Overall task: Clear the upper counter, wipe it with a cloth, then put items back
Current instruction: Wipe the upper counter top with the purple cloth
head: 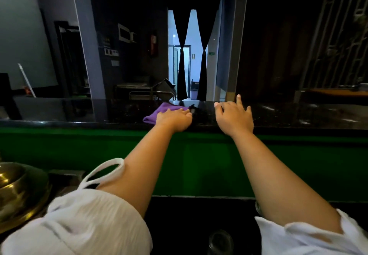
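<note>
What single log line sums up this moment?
step: wipe | left hand: rests on purple cloth on upper counter | right hand: open over counter | other: small dark object by left fingertips, unidentifiable

The black polished stone tabletop (298,115) runs left to right across the middle of the scene. On it, left of centre, lies the purple folded cloth (164,109), with the left hand (173,120) resting on its near right part. A small dark object (194,109) sits just right of the cloth, at that hand's fingertips. The right hand (234,118) rests on the tabletop further right, apart from the object. Lower down, at the near left, stands a brass round vessel (16,191); a clear glass (220,240) stands at the near edge, centre. Beyond the tabletop's far side, a metal trolley (139,92) stands left of dark tied curtains (182,65).
</note>
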A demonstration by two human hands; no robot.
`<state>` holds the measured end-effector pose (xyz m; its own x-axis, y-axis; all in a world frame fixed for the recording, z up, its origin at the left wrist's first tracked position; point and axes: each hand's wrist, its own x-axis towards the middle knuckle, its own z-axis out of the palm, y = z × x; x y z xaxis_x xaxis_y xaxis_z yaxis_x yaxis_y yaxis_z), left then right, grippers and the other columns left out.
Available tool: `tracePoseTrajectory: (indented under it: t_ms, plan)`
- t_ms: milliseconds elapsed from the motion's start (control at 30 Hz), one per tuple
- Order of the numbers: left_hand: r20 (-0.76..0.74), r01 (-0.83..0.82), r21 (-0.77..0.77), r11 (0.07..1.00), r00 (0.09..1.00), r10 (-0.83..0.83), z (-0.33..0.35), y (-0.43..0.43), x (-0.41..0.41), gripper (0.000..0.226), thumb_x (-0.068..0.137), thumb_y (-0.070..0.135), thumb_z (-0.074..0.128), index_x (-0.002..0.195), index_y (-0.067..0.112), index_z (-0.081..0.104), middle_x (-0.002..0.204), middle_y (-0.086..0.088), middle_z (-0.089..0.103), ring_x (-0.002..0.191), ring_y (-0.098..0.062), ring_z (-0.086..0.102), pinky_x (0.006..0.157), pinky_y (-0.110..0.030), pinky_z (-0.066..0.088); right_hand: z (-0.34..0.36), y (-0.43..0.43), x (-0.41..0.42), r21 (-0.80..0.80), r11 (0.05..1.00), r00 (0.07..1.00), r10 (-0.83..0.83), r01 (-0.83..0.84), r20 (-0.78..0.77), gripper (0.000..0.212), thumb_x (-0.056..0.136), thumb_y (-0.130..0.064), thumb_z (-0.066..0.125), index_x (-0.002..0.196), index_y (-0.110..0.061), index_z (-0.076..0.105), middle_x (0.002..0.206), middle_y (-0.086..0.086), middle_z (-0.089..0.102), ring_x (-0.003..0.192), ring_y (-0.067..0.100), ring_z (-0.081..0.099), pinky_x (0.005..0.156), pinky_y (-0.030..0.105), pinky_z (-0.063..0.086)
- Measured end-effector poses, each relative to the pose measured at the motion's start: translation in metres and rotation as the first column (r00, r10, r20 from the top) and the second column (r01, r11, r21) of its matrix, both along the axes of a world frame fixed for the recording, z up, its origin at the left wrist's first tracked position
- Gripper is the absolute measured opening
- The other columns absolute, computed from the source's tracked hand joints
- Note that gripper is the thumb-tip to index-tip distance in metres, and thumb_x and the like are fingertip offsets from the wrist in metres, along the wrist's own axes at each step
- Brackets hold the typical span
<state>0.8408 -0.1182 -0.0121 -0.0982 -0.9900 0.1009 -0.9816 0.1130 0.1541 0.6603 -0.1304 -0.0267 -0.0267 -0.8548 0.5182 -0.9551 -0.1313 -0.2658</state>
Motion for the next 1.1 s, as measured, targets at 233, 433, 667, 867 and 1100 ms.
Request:
tracePoseTrajectory:
  t_ms: [233, 433, 667, 867, 1100]
  plan:
    - [-0.018, -0.023, -0.085, 0.996, 1.000, 0.022, 0.002, 0.010, -0.006, 0.049, 0.099, 0.031, 0.015, 0.146, 0.027, 0.029, 0.156, -0.001, 0.026, 0.143, -0.029, 0.024, 0.112, -0.050, 0.018, 0.002, 0.009, 0.000, -0.045, 0.995, 0.995, 0.088, -0.086, 0.046, 0.050, 0.100, -0.040, 0.024, 0.135, -0.014, 0.047, 0.149, 0.005, 0.038, 0.148, 0.020, 0.005, 0.116, 0.053, 0.012]
    - [-0.013, -0.034, -0.083, 0.996, 0.999, 0.033, 0.002, 0.011, -0.006, 0.049, 0.099, 0.035, 0.017, 0.146, 0.030, 0.028, 0.156, 0.002, 0.024, 0.143, -0.024, 0.025, 0.114, -0.047, 0.019, 0.000, 0.021, -0.027, -0.054, 0.990, 0.986, 0.126, -0.132, -0.108, 0.054, 0.101, -0.042, 0.022, 0.150, -0.018, 0.024, 0.161, 0.002, 0.005, 0.148, 0.017, -0.008, 0.116, 0.052, -0.002]
    - [0.038, -0.044, -0.074, 0.996, 0.998, 0.046, -0.002, -0.007, -0.002, 0.049, 0.099, 0.038, 0.014, 0.146, 0.033, 0.025, 0.156, 0.004, 0.023, 0.143, -0.022, 0.025, 0.116, -0.047, 0.021, 0.025, 0.003, -0.150, 0.113, 0.990, 0.985, 0.102, -0.086, -0.142, 0.053, 0.101, -0.046, 0.023, 0.149, -0.024, 0.027, 0.158, -0.003, 0.021, 0.148, 0.016, 0.000, 0.117, 0.050, 0.001]
    - [0.000, -0.078, 0.001, 0.997, 0.997, 0.078, 0.002, -0.014, -0.004, 0.049, 0.101, 0.033, 0.015, 0.149, 0.026, 0.020, 0.158, 0.003, 0.015, 0.146, -0.020, 0.017, 0.119, -0.045, 0.014, 0.013, 0.001, -0.157, 0.038, 0.990, 0.985, 0.136, -0.133, -0.102, 0.054, 0.099, -0.051, 0.019, 0.146, -0.026, 0.034, 0.156, -0.003, 0.026, 0.148, 0.014, 0.000, 0.117, 0.052, -0.001]
    - [0.080, -0.097, 0.032, 0.995, 0.992, 0.095, 0.001, -0.026, -0.069, 0.078, 0.077, 0.049, 0.004, 0.149, 0.022, 0.019, 0.159, -0.002, 0.014, 0.146, -0.027, 0.015, 0.118, -0.054, 0.012, 0.009, -0.006, -0.162, 0.040, 0.989, 0.984, 0.146, -0.143, -0.101, 0.060, 0.097, -0.058, 0.017, 0.143, -0.026, 0.040, 0.155, 0.000, 0.030, 0.148, 0.016, 0.000, 0.115, 0.057, -0.002]
